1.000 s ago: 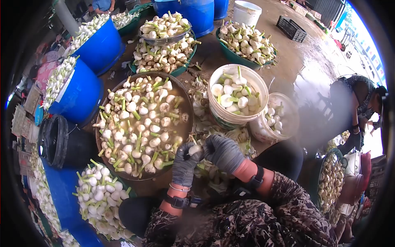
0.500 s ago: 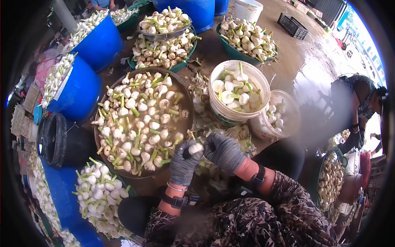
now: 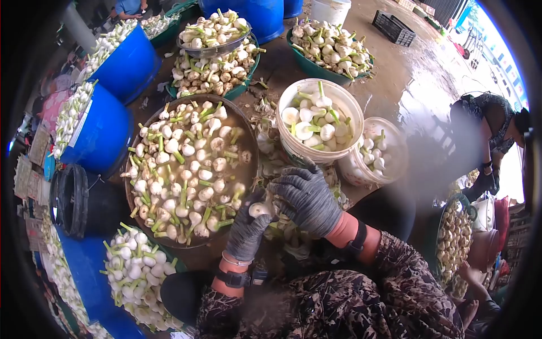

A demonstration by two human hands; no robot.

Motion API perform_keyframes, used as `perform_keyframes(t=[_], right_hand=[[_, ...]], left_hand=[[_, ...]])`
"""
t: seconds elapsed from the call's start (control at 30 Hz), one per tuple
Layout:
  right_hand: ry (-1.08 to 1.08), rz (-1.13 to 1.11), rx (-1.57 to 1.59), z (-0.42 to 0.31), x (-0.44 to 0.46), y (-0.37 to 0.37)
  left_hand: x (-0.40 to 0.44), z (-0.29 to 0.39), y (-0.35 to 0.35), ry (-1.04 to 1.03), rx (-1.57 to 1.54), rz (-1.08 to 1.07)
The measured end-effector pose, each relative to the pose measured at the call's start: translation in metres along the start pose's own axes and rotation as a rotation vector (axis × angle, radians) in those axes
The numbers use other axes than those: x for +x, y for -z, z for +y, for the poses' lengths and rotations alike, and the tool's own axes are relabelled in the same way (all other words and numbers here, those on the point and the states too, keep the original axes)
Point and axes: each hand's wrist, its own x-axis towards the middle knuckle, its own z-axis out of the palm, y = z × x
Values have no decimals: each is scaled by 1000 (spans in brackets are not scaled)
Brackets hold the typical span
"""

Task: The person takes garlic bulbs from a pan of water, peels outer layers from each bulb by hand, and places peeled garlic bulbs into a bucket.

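In a grey glove, my left hand (image 3: 247, 230) is closed around a whitish garlic bulb (image 3: 259, 210). My right hand (image 3: 307, 199), gloved too, has its fingers bent over the right side of that bulb; its fingertips are partly hidden, so any grip there is unclear. Left of my hands, a wide round basin (image 3: 255, 152) holds garlic bulbs in brown water. Just beyond my right hand stands a white bucket (image 3: 293, 148) of clean, trimmed bulbs. Peelings and leaves (image 3: 293, 233) lie below and between my hands.
A second white bucket (image 3: 395, 148) sits at the right. Garlic heaps fill green basins (image 3: 316, 70) behind and blue tubs (image 3: 104, 135) at the left. A black bucket (image 3: 70, 203) and a garlic pile (image 3: 135, 277) are near left. Another person (image 3: 494, 127) bends over at the right.
My right hand has opened from a fist and spread its fingers over the bulb. My left hand has shifted slightly left and down with the bulb. The whole view has shifted a little.
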Motion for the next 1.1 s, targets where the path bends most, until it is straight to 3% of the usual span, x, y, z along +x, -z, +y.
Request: perform_keyframes(t=[0.07,0.13,0.2,0.33,0.47,0.53,0.6,0.7,0.73,0.8,0.87,0.93,0.97,1.0,1.03,1.1], right_hand=[[32,51,-46,1,1,2],[31,76,-70,-7,2,2],[98,-32,-30,-9,-2,0],[89,-120,-10,-6,-5,-7],[101,-190,-79,-8,-2,-2],[-15,-226,15,-9,-4,-7],[-54,-177,91,-6,-11,-18],[-424,-265,391,-4,-18,-26],[-424,-265,392,-4,-20,-25],[-455,-214,680,-2,-22,-23],[-437,-248,671,-2,-23,-22],[-426,-281,660,-1,-22,-19],[-289,-243,511,0,-20,-17],[-152,-203,361,0,-20,-17],[-154,-203,363,-1,-20,-19],[-192,-79,255,-1,-20,-24]], left_hand=[[-1,5,1,68,172,-30],[-2,6,-1,73,119,-20],[-2,6,-6,85,0,-26],[0,-5,5,81,283,-112],[-2,-5,6,92,225,-179],[-3,-10,7,158,24,-254],[-1,-8,6,137,89,-285],[-1,3,2,80,191,-306],[-1,4,3,65,209,-298],[0,1,4,62,153,-282],[-1,1,3,77,76,-274],[-3,3,-1,-20,516,-220],[-2,-1,-1,-17,515,-222],[1,-7,0,21,309,-239],[3,-8,0,59,104,-254],[6,-5,0,103,233,-232]])
